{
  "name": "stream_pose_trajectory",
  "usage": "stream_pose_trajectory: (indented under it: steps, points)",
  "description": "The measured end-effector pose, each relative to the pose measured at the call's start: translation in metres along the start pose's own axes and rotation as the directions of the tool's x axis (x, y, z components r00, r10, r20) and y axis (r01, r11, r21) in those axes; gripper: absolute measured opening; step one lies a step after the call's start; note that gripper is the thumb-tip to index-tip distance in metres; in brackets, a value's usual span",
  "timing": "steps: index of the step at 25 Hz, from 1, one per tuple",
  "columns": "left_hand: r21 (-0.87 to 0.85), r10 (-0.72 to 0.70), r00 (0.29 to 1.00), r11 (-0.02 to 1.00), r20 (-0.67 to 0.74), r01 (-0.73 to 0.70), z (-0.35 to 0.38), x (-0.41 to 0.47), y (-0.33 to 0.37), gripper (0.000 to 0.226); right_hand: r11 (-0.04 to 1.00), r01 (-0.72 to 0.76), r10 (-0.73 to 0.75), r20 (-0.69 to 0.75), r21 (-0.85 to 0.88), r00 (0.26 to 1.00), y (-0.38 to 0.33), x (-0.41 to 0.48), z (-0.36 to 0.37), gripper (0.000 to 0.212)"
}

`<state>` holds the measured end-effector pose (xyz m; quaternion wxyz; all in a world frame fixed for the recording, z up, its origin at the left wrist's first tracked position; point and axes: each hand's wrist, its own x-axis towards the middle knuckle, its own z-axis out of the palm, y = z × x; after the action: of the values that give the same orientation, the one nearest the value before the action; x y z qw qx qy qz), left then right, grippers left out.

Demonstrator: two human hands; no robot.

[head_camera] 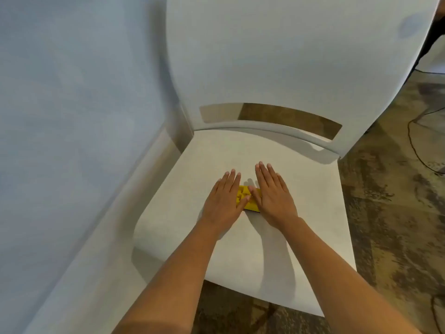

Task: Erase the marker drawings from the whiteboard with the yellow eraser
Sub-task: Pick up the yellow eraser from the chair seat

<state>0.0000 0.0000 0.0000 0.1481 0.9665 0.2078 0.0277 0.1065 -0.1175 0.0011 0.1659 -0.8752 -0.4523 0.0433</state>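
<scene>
Patterned brown flooring (pixel 390 213) is seen along the right and bottom of the frame, with a pale wall (pixel 72 116) filling the left. Nearest, two bare forearms are extended from the bottom edge toward frame centre. One left hand (pixel 225 201) and one right hand (pixel 273 195) are laid flat, fingers straight and spread, palms down; nothing is gripped by either. One yellow eraser (pixel 246 197) is seen between them at frame centre, partly covered by both thumbs, resting on the white seat (pixel 265 256) of one chair. Farther up, the chair back (pixel 289 56) is raised, with one slot cut at its base. No whiteboard can be made out, and no marker drawings; one faint greyish smudge (pixel 409 25) is noted at upper right of the chair back. One dark cable (pixel 414 141) is seen on the floor at right.

Judged: the eraser is yet to be picked up. It would best be taken by its long sides, felt face kept down, then pressed flat in overlapping strokes.
</scene>
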Motion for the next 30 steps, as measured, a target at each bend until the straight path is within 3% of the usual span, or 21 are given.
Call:
stream_pose_trajectory:
  steps: [5,11,14,17,21,24,30]
  points:
    - [-0.094,0.070,0.986,0.994,0.153,-0.056,0.005,0.002,-0.018,0.083,0.990,0.034,-0.045,0.078,0.138,0.996,0.010,-0.005,0.013,0.055]
    - [-0.145,0.066,0.990,0.988,0.123,-0.048,-0.004,0.014,-0.016,0.071,0.974,0.220,-0.211,0.149,-0.047,0.966,0.021,-0.001,0.012,0.074]
    - [-0.181,0.048,0.994,0.983,0.099,-0.030,-0.014,0.011,-0.017,0.071,0.967,0.242,-0.236,0.075,-0.083,0.969,0.011,0.002,0.010,0.071]
    - [-0.177,0.052,0.999,0.983,0.007,-0.050,-0.036,0.002,-0.021,0.072,0.975,0.221,-0.221,-0.012,-0.020,0.975,-0.006,0.009,0.001,0.069]
    - [-0.010,0.058,0.965,0.998,-0.256,-0.063,-0.084,-0.013,-0.026,0.067,0.943,0.154,-0.099,-0.193,0.296,0.976,-0.045,0.023,-0.020,0.069]
    - [0.063,0.009,0.894,0.998,-0.449,0.021,-0.132,-0.026,-0.028,0.058,0.877,0.188,-0.039,-0.324,0.442,0.945,-0.086,0.032,-0.040,0.069]
    - [0.257,0.032,0.713,0.943,-0.701,0.210,-0.248,-0.082,-0.038,0.056,0.685,0.425,-0.094,-0.507,0.591,0.857,-0.184,0.042,-0.109,0.067]
